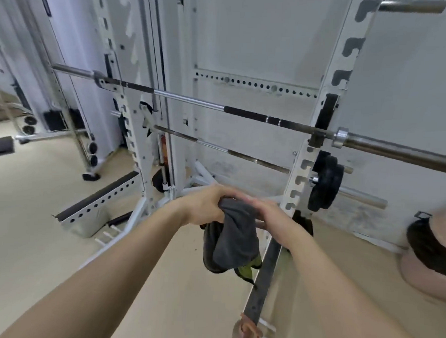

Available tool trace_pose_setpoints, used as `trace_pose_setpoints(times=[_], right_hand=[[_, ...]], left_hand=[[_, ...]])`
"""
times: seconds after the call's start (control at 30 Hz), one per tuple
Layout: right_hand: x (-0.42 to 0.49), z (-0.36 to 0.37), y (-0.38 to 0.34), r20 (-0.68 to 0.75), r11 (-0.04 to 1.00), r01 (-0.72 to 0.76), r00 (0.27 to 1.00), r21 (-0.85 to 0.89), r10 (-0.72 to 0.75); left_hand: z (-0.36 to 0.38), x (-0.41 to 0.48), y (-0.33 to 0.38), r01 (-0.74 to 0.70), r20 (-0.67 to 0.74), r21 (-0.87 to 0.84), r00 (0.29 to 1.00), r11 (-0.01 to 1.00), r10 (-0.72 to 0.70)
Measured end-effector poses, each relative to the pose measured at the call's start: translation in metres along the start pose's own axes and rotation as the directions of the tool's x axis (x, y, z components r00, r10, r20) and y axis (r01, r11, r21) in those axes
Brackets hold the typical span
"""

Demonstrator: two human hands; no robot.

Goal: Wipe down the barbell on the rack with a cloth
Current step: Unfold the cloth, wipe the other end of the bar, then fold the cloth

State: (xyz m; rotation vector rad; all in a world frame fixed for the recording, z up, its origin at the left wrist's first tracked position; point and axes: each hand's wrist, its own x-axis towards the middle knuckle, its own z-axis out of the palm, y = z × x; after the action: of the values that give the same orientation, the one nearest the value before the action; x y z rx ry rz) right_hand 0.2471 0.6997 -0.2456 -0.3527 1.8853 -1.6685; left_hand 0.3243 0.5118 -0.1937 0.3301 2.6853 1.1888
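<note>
The barbell (pixel 189 100) lies across the white rack (pixel 319 126), running from upper left to lower right, with dark knurled sections and a steel collar near the right upright. Well below it, my left hand (pixel 203 206) grips the top of a dark grey cloth (pixel 233 235) that hangs down in a bunch. My right hand (pixel 273 218) rests against the cloth's right side, fingers curled onto it. Something yellow-green (pixel 251 267) shows under the cloth's lower edge. Neither hand touches the barbell.
A second, thinner bar (pixel 217 147) sits lower in the rack. A black weight plate (pixel 324 182) hangs on the right upright's peg. A dark safety arm (pixel 263 279) runs toward me below my right hand. A perforated safety arm (pixel 97 200) lies at the left. Beige floor surrounds the rack.
</note>
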Motion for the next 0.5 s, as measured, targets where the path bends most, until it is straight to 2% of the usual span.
trace_pose_setpoints(times=[0.03,0.1,0.17,0.37,0.5], right_hand=[[0.009,0.019,-0.001,-0.013,0.999,-0.028,1.0,-0.046,0.028],[0.027,0.059,-0.004,0.002,0.996,-0.086,0.996,-0.02,0.086],[0.045,0.096,-0.012,0.086,0.993,-0.12,0.989,0.0,0.12],[0.118,0.228,-0.042,0.353,0.977,-0.186,0.911,-0.109,0.213],[0.179,0.314,-0.071,0.313,0.986,-0.157,0.935,-0.053,0.166]], left_hand=[[-0.008,-0.011,-0.008,0.002,-0.002,0.0,1.0,1.0,-0.002],[-0.028,-0.036,-0.031,0.018,-0.024,-0.005,1.0,1.0,-0.018],[-0.055,-0.06,-0.058,0.041,-0.069,0.002,0.997,0.999,-0.041],[-0.167,-0.142,-0.145,0.039,-0.227,-0.099,0.972,0.994,-0.061],[-0.235,-0.19,-0.211,0.045,-0.271,-0.146,0.959,0.988,-0.084]])
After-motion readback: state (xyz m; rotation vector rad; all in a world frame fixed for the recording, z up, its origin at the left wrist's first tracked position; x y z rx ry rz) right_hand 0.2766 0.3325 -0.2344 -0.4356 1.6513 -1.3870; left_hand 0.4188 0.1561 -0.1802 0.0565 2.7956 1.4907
